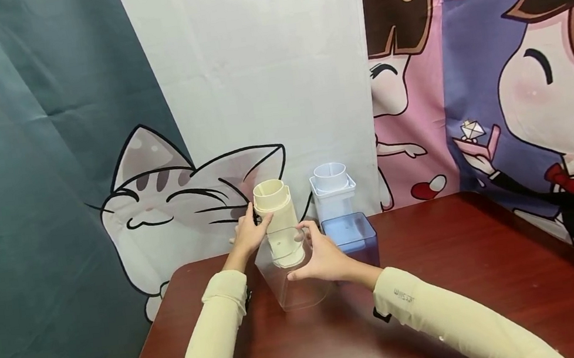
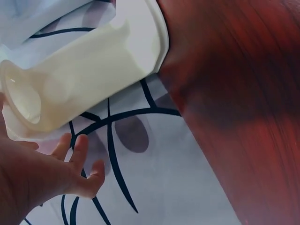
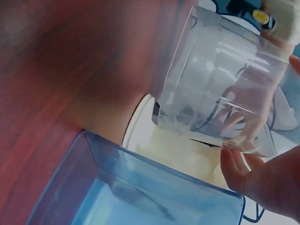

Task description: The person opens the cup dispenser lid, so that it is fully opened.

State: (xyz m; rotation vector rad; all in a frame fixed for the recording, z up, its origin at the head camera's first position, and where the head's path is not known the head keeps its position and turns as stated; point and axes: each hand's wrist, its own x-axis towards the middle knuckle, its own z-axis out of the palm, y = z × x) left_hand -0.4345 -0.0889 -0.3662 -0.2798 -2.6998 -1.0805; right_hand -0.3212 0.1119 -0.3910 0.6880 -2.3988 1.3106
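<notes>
My right hand (image 1: pixel 322 254) grips a clear plastic container (image 1: pixel 300 295) by its upper edge, thumb on the near side and fingers over the far side. In the right wrist view the container (image 3: pixel 211 79) is seen side-on, with its lower end close over the table. Behind it a cream holder (image 1: pixel 281 218) with a round cup-like top stands upright, partly seen through the clear wall. My left hand (image 1: pixel 250 233) is beside the upper part of this holder. In the left wrist view the left hand's fingers (image 2: pixel 79 150) are spread loosely near the holder's round rim (image 2: pixel 18 93).
To the right stands a pale blue-white holder (image 1: pixel 332 183) of similar form, with a translucent blue box (image 1: pixel 353 242) in front of it. Everything stands on a red-brown table (image 1: pixel 455 301) against a cartoon-printed curtain (image 1: pixel 264 75).
</notes>
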